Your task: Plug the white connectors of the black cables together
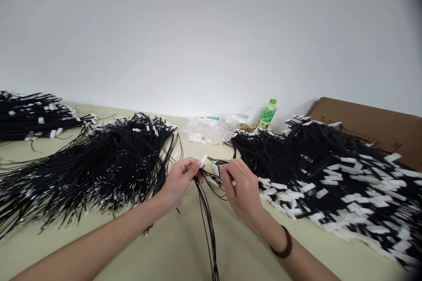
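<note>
Near the middle of the table, my left hand (184, 178) pinches a small white connector (204, 160) between thumb and fingers, with thin black wires (206, 210) hanging from it toward the table's near edge. Close by on the right, my right hand (240, 184) has its fingers curled together at the black wires; what exactly they grip is too small to make out. A few more white connectors lie between the two hands, partly hidden by the right fingers. A dark band circles the right wrist.
Loose black wires (108, 158) are heaped at left, with another bundle (36, 116) behind. Black cables with white connectors (316, 167) cover the right side. Behind are a clear bag of white parts (207, 131), a green-capped bottle (266, 115) and brown cardboard (369, 123).
</note>
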Tool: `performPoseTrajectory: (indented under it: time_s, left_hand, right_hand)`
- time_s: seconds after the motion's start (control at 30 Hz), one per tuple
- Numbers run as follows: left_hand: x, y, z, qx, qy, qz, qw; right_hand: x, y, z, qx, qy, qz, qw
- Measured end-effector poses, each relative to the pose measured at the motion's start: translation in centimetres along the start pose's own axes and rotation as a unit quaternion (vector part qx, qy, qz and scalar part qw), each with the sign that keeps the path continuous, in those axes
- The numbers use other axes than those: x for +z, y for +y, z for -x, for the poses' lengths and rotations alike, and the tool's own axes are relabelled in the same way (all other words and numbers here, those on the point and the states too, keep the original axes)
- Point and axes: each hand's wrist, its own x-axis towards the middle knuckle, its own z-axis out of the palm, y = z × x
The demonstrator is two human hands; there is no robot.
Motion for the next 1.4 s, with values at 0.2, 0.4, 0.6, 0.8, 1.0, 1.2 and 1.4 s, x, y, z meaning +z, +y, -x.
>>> performPoseTrajectory:
  time_s: [0.2,0.4,0.6,0.8,1.0,1.2,1.4]
  left_hand:
    - [-0.1,0.2,0.0,0.008,-0.009,-0.013,1.000]
    - [-0.2,0.2,0.0,0.006,-0.028,-0.014,0.999]
    - [-0.1,0.5,0.3,0.018,-0.064,-0.055,0.996]
    - [-0.2,0.3,0.2,0.014,-0.089,-0.074,0.993]
    - [-0.3,0.0,0.0,0.009,-0.097,-0.087,0.991]
    - [-0.1,-0.1,0.0,-0.004,-0.091,-0.071,0.993]
    - [-0.1,-0.1,-0.1,-0.014,-0.040,-0.001,0.999]
  right_hand:
    - [0.1,0.0,0.1,0.041,-0.007,-0.059,0.997]
    - [0.2,-0.1,0.1,0.008,0.007,-0.038,0.999]
    - [-0.2,-0.4,-0.1,-0.048,0.066,0.070,0.994]
    - [-0.3,-0.3,-0.1,-0.080,0.022,0.028,0.996]
    - [-0.1,0.2,-0.1,-0.054,-0.034,-0.105,0.992]
    - [-0.2,0.1,-0.3,-0.039,-0.048,-0.119,0.991]
    - [-2.3,0.1,-1.7,0.008,0.022,-0.124,0.992]
